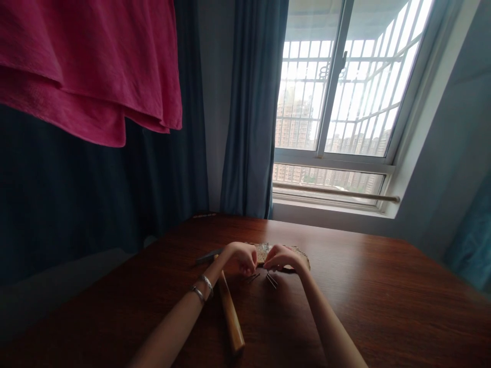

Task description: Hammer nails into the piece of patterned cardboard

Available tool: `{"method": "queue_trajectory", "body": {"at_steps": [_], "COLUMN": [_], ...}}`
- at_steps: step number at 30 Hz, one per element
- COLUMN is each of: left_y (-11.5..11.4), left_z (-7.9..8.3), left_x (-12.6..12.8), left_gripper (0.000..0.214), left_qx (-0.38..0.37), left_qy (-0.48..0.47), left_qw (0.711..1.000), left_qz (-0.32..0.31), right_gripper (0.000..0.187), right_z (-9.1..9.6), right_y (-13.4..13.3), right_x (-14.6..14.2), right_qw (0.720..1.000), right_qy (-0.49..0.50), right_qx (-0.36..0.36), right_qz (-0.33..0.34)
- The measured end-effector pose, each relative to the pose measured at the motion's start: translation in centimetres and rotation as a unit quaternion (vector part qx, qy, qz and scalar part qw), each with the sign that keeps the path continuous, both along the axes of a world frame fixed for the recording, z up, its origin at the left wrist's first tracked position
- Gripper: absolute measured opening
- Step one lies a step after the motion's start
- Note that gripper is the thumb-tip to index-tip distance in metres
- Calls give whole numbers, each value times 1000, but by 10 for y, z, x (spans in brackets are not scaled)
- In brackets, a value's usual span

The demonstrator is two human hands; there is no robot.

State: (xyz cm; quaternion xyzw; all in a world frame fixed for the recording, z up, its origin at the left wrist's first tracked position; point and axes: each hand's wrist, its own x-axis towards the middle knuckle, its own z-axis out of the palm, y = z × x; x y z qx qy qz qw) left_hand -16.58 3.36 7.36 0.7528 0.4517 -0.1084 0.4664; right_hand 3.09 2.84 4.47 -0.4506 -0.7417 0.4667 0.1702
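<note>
My left hand (246, 256), two silver bangles at its wrist, is closed with curled fingers near the table's middle. My right hand (287, 256) is just right of it, its thumb and fingers pinched together. What either hand holds is too small to make out. Behind and partly under both hands lies a flat, tan, patterned object with a toothed curved edge (303, 251); its kind is unclear. Several thin metal pieces like nails (272, 280) lie in front of the hands. A hammer (232, 314) with a wooden handle passes under my left forearm, its dark head beyond.
The brown wooden table (345, 306) reaches toward the window (337, 102). Dark blue curtains (249, 112) hang behind its left side. A pink cloth (92, 66) hangs at the upper left. A horizontal rail (337, 192) crosses the lower window.
</note>
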Motion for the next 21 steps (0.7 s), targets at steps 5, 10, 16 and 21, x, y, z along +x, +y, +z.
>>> {"method": "queue_trajectory", "body": {"at_steps": [5,10,16,21], "left_y": [4,6,4,4], "left_z": [-16,-22,-21,-14], "left_x": [5,8,8,8], "left_gripper": [15,16,17,22], "left_qx": [-8,36,37,165], "left_qy": [55,101,98,22], "left_qw": [998,994,994,983], "left_qz": [1,0,6,77], "right_gripper": [8,15,16,18], "right_z": [-4,-8,-9,-9], "right_y": [-10,-12,-12,-2], "right_x": [-19,-32,-25,-9], "right_qw": [992,988,987,995], "right_qy": [-103,-140,-149,-83], "right_qx": [-53,-60,-57,47], "right_qz": [41,30,32,2]}}
